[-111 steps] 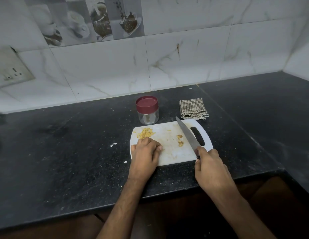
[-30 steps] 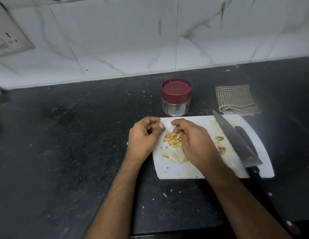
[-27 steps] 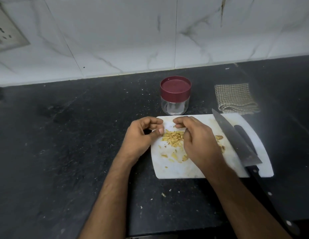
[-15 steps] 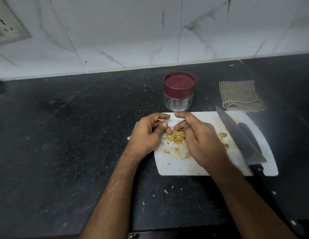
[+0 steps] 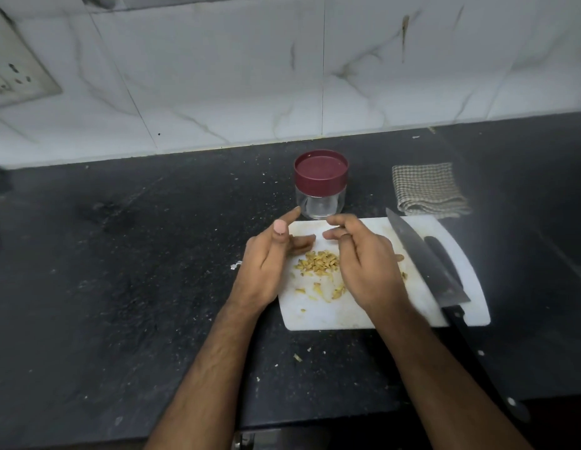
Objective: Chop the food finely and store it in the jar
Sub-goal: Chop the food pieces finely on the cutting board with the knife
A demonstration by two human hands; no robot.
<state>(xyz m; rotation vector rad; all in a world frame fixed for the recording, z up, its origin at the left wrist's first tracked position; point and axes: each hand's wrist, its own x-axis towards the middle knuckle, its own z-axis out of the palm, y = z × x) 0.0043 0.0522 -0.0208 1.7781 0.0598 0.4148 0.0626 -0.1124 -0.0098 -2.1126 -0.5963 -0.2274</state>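
On white board (image 5: 363,315), yellow chopped food (image 5: 318,265) heaped.

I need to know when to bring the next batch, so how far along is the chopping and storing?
Mostly chopped: a pile of fine pieces lies on the cutting board, and the knife is set down on it. In hand: nothing held; the left hand and right hand hover open either side of the pile. Left: the jar looks empty with its lid on, so storing has not begun.
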